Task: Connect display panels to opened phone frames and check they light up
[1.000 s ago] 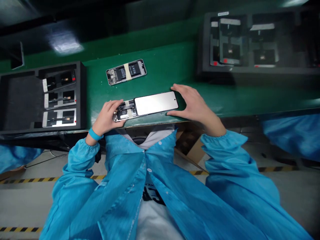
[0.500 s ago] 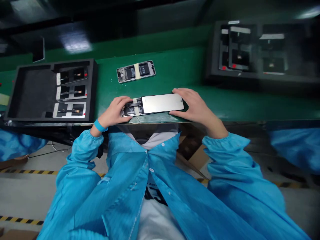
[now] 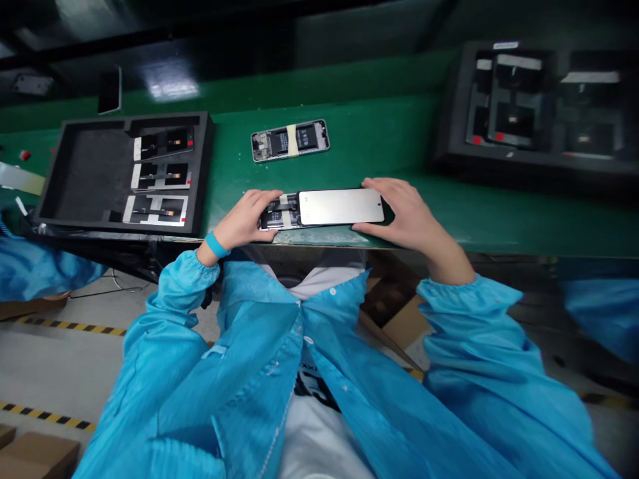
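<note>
An open phone body [image 3: 277,220] lies at the green bench's front edge, its battery and a pale tape strip showing. My left hand [image 3: 248,217] grips its left end between thumb and fingers. A phone screen [image 3: 342,206] with a whitish face overlaps the body's right part, joined near a dark flex cable. Around the screen's right end my right hand [image 3: 402,213] is closed, thumb at the near edge and fingers at the far edge. Farther back on the bench sits a second open phone body [image 3: 304,141], a cream strip across its battery.
To the left, a black foam tray [image 3: 204,166] carries several screen parts [image 3: 158,210]. Another dark tray [image 3: 449,150] at right holds more screens [image 3: 514,100]. A dark phone [image 3: 110,90] stands at the back left. Blue sleeves of other people [image 3: 44,273] show at both sides.
The view has shifted a little, so the bench and trays appear farther right or left-to-right displaced. Both hands keep their hold on the phone body and screen, with no clear change between them.
</note>
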